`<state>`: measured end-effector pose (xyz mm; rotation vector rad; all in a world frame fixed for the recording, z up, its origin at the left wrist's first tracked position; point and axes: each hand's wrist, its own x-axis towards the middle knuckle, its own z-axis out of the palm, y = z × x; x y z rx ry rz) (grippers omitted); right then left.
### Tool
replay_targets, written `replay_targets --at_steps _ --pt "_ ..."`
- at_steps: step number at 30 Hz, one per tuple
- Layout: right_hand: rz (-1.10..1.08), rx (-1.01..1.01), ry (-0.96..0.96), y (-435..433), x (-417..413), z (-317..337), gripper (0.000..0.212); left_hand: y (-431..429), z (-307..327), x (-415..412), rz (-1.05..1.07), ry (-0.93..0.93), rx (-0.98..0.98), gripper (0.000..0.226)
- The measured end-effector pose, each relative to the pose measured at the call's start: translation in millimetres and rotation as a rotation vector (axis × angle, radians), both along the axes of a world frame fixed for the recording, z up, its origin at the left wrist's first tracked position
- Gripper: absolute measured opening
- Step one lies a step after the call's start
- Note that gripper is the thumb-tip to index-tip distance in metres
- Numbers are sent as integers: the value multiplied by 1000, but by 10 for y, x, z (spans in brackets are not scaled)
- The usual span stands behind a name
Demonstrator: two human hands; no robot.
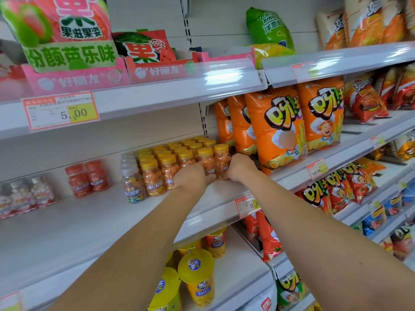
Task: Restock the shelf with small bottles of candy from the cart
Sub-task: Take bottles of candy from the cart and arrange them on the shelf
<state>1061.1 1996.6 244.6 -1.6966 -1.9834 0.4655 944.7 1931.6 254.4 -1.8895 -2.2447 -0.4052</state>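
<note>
Several small clear bottles of orange candy with yellow caps (pixel 170 158) stand in rows on the white middle shelf (pixel 94 221). My left hand (pixel 190 176) grips the front bottles on the left side of the group. My right hand (pixel 239 166) grips the two front right bottles (pixel 213 162), which stand on the shelf between both hands. The fingers are mostly hidden behind the bottles. No cart is in view.
Two red-capped bottles (pixel 87 178) and a grey-capped bottle (pixel 132 182) stand to the left, with pale ones (pixel 27 194) at far left. Orange snack bags (pixel 280 126) press in at right. Yellow-lidded cups (pixel 197 274) sit on the shelf below.
</note>
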Motion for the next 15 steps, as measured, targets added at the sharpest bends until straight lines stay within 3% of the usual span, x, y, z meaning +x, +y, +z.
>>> replay_targets --at_steps 10,13,15 --pt "-15 38 -171 205 -93 0 30 188 -95 -43 -14 23 18 41" --pt "50 7 -172 211 -65 60 40 221 -108 -49 8 36 36 32" --pt "94 -14 -217 200 -63 100 35 236 -122 -57 28 43 49 27"
